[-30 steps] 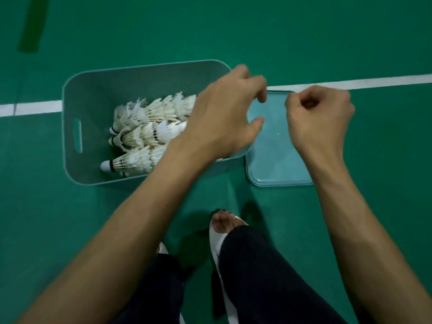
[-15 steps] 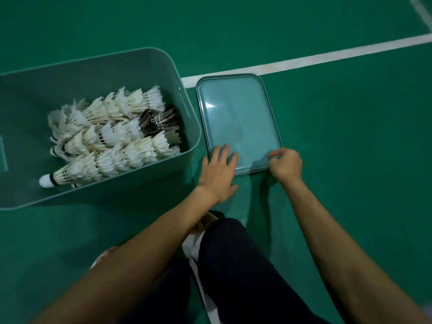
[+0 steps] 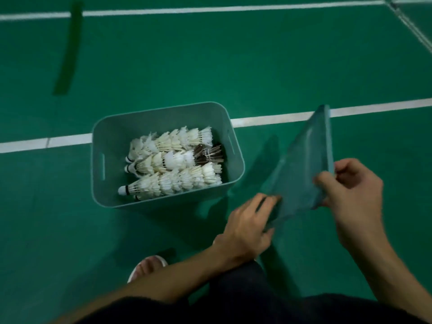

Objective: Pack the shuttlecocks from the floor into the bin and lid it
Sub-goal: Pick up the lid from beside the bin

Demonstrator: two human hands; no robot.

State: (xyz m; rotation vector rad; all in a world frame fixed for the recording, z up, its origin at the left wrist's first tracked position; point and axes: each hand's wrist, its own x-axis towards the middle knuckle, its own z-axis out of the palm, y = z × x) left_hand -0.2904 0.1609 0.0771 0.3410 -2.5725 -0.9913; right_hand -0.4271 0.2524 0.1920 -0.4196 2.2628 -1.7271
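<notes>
1. Court floor (image 3: 233, 66): no loose shuttlecocks in view, so packing is judged done.
2. Bin (image 3: 108, 136): stands open on the floor; shuttlecocks (image 3: 173, 167) lie in rows inside.
3. Lid (image 3: 301, 169): clear of the floor, steeply tilted, just right of the bin.
4. Left hand (image 3: 247, 225) and right hand (image 3: 350, 197): apart, each gripping the lid's near edge. Lidding is in hand; next, level the lid, carry it left and match its corners to the rim.

Indoor badminton court: green floor (image 3: 233, 66) with white lines (image 3: 187, 10), bin (image 3: 163, 202) of stacked shuttlecocks (image 3: 173, 160) on it.
</notes>
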